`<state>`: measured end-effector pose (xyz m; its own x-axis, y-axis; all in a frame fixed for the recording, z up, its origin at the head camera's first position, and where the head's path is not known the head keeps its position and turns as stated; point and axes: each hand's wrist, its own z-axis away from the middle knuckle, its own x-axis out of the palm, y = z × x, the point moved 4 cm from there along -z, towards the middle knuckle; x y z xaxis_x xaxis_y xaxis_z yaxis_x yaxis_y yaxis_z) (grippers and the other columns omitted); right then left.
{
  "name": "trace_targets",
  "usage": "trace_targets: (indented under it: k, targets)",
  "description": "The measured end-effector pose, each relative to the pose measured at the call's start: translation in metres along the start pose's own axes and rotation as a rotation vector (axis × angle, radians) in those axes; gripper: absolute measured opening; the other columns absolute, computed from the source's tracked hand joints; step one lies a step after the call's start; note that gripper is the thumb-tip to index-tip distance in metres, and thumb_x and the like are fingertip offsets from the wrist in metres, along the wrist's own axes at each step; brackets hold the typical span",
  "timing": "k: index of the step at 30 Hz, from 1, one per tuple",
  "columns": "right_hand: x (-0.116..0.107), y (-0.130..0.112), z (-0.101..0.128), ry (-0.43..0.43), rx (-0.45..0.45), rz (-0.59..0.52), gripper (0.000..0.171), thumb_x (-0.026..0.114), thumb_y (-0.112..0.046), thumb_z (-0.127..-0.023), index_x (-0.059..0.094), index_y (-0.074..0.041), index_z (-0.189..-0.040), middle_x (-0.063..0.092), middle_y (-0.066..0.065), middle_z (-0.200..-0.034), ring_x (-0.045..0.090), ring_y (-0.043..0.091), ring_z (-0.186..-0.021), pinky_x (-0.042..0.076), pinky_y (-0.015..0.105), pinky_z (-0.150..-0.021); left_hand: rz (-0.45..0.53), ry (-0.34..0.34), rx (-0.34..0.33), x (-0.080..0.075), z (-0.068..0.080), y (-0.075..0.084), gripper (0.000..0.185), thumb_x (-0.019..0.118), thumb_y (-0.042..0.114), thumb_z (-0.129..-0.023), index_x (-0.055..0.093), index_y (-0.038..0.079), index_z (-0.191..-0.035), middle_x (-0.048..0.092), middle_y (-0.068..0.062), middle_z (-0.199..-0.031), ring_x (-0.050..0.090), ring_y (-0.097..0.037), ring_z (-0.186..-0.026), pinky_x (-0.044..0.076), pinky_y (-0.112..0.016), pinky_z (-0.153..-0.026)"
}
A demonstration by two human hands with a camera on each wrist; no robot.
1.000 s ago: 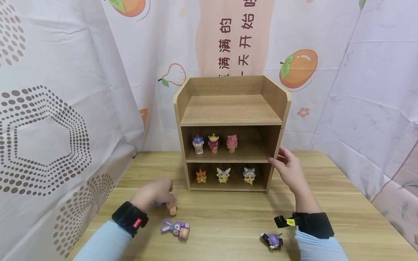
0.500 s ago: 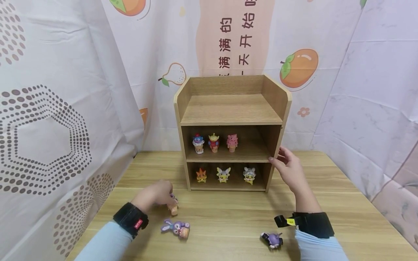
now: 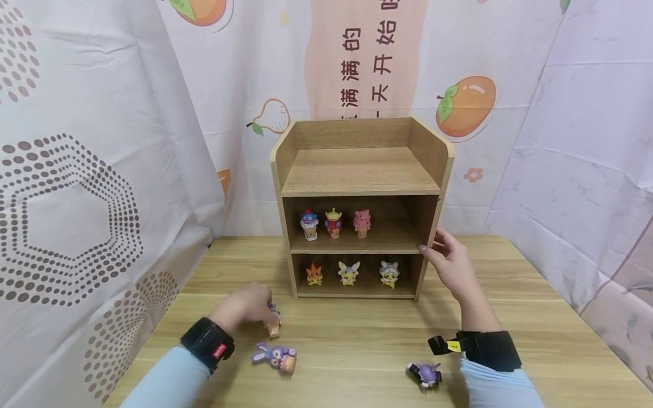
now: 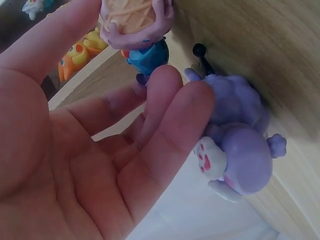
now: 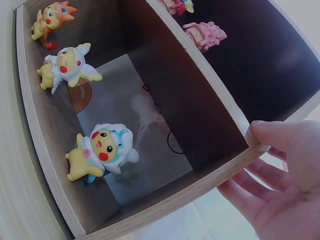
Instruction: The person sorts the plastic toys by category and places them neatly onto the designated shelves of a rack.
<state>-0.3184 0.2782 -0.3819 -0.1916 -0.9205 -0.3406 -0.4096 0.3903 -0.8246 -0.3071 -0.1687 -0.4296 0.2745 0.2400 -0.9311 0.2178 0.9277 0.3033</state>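
My left hand (image 3: 250, 303) is low over the table's left side, its thumb and fingertips about a small figurine with a waffle-cone part (image 4: 131, 20) and a blue section. Part of that figurine (image 3: 274, 326) shows beside the fingers in the head view. Close beyond the fingertips, a purple figurine (image 4: 245, 150) with a white paw lies in the left wrist view. My right hand (image 3: 451, 263) grips the right side panel of a wooden shelf (image 3: 362, 192), thumb on the front edge and fingers behind it. Nearer me lies a purple rabbit figurine (image 3: 275, 357) holding a cone.
Three figurines, one of them pink (image 3: 362, 224), stand on the middle shelf. Three yellow-bodied ones, including one in a white hood (image 5: 102, 150), stand below. A purple and black figurine (image 3: 425, 375) lies near the right wrist. A printed curtain (image 3: 245, 68) hangs behind the table (image 3: 347, 340).
The cone figurine at my left hand has turned and shifted slightly right, and the left hand has edged right with it. My right hand stays on the shelf panel.
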Motion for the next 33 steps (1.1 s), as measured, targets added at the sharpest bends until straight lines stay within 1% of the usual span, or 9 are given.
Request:
trace_targets:
  k: [3, 11, 18, 21, 27, 29, 33]
  targets:
    - [0.0003, 0.0001, -0.0001, 0.002, -0.003, -0.001, 0.058, 0.067, -0.017, -0.1, 0.044, -0.002, -0.152, 0.054, 0.024, -0.14, 0.051, 0.044, -0.129, 0.047, 0.009, -0.084, -0.009, 0.001, 0.005, -0.0004, 0.0002, 0.0016, 0.033, 0.089, 0.027, -0.069, 0.06, 0.011, -0.073, 0.058, -0.002, -0.067, 0.053, -0.018, -0.058, 0.045, -0.031, -0.051]
    - [0.0005, -0.0005, 0.0012, -0.005, -0.005, -0.009, 0.059, 0.067, -0.018, -0.1, 0.044, -0.003, -0.152, 0.054, 0.024, -0.14, 0.051, 0.044, -0.129, 0.047, 0.009, -0.084, 0.005, -0.034, 0.003, 0.0016, -0.0023, 0.005, 0.033, 0.089, 0.024, -0.07, 0.06, 0.01, -0.074, 0.059, -0.003, -0.07, 0.054, -0.019, -0.061, 0.046, -0.032, -0.053]
    - [0.0007, 0.0003, 0.0004, -0.002, -0.012, -0.027, 0.058, 0.067, -0.016, -0.1, 0.045, -0.001, -0.151, 0.054, 0.024, -0.14, 0.051, 0.044, -0.129, 0.048, 0.01, -0.084, 0.041, -0.059, 0.001, 0.0033, -0.0033, 0.0046, 0.03, 0.088, 0.022, -0.07, 0.061, 0.011, -0.075, 0.06, -0.003, -0.068, 0.053, -0.017, -0.055, 0.044, -0.03, -0.049]
    - [0.001, 0.0006, -0.0004, 0.001, -0.022, -0.022, 0.057, 0.067, -0.016, -0.1, 0.045, -0.001, -0.151, 0.055, 0.024, -0.139, 0.052, 0.044, -0.128, 0.048, 0.01, -0.084, 0.044, -0.058, 0.02, 0.0034, -0.0031, 0.0046, 0.03, 0.088, 0.021, -0.07, 0.061, 0.011, -0.077, 0.059, -0.003, -0.069, 0.054, -0.018, -0.056, 0.045, -0.031, -0.05]
    - [0.0008, 0.0001, 0.0001, 0.001, -0.02, -0.01, 0.057, 0.067, -0.017, -0.1, 0.046, -0.002, -0.151, 0.055, 0.024, -0.138, 0.052, 0.044, -0.128, 0.048, 0.01, -0.084, 0.049, -0.048, 0.07, 0.0043, -0.0038, 0.0055, 0.031, 0.09, 0.021, -0.068, 0.067, 0.01, -0.085, 0.06, -0.001, -0.076, 0.057, -0.02, -0.068, 0.05, -0.037, -0.062]
    - [0.0009, 0.0001, 0.0002, 0.001, -0.018, -0.013, 0.057, 0.067, -0.017, -0.1, 0.046, -0.002, -0.151, 0.055, 0.024, -0.138, 0.052, 0.044, -0.128, 0.048, 0.01, -0.084, 0.049, -0.038, 0.089, 0.0041, -0.0043, 0.0059, 0.035, 0.09, 0.022, -0.068, 0.069, 0.008, -0.093, 0.06, -0.001, -0.08, 0.057, -0.02, -0.073, 0.051, -0.039, -0.068]
    - [0.0007, 0.0003, 0.0006, 0.001, -0.02, -0.012, 0.058, 0.067, -0.017, -0.1, 0.045, -0.002, -0.151, 0.055, 0.024, -0.139, 0.053, 0.044, -0.127, 0.048, 0.009, -0.084, 0.055, -0.033, 0.115, 0.0045, -0.0045, 0.0063, 0.046, 0.09, 0.022, -0.069, 0.071, 0.004, -0.106, 0.061, 0.0, -0.085, 0.058, -0.019, -0.078, 0.053, -0.041, -0.073]
